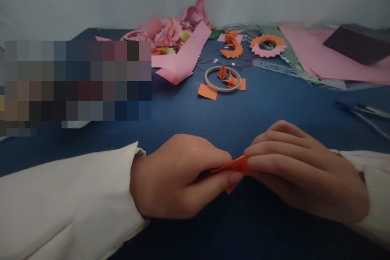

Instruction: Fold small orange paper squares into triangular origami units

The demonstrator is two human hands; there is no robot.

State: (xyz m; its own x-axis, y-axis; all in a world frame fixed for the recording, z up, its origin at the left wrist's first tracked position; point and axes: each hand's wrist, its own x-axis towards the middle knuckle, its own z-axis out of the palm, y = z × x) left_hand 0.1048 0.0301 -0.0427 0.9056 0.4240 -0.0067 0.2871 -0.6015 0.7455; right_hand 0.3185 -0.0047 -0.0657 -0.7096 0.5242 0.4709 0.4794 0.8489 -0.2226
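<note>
My left hand and my right hand meet low over the blue table, both in white sleeves. Between their fingertips they pinch a small folded piece of orange paper; most of it is hidden by the fingers. Farther back lies a roll of tape with folded orange pieces inside it, and a flat orange square beside it.
A heap of pink paper scraps and a long pink strip lie at the back. Orange and pink paper rings sit back right, by pink sheets, a dark box and a metal tool.
</note>
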